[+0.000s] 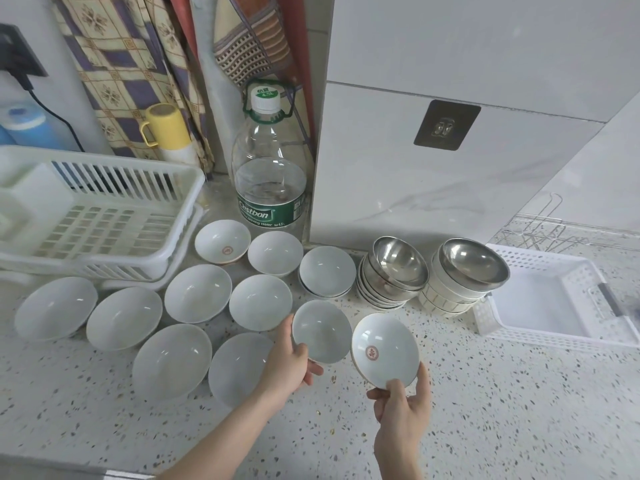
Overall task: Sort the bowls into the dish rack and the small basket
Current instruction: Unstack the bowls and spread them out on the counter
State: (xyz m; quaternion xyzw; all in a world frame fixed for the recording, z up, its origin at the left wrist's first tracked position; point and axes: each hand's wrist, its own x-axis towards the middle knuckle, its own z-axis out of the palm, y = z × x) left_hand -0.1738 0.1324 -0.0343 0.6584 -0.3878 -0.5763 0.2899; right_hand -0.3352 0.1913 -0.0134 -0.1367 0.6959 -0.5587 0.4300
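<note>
My left hand (289, 363) grips a plain white bowl (322, 330) by its near left rim. My right hand (403, 407) pinches the near rim of a white bowl with a red emblem (384, 349), tilted toward me. Several more white bowls (197, 292) lie spread over the counter to the left; one at the back has a red emblem (223, 241). A stack of steel bowls (394, 271) and a stack topped by a steel bowl (467, 268) stand at the right. The white dish rack (104, 209) is at the far left, the small white basket (554, 296) at the far right.
A large water bottle (270, 178) stands against the wall behind the bowls. A yellow-capped flask (169, 133) and curtains sit behind the rack. A wire rack (554, 230) lies behind the basket. The speckled counter (502, 410) stretches in front.
</note>
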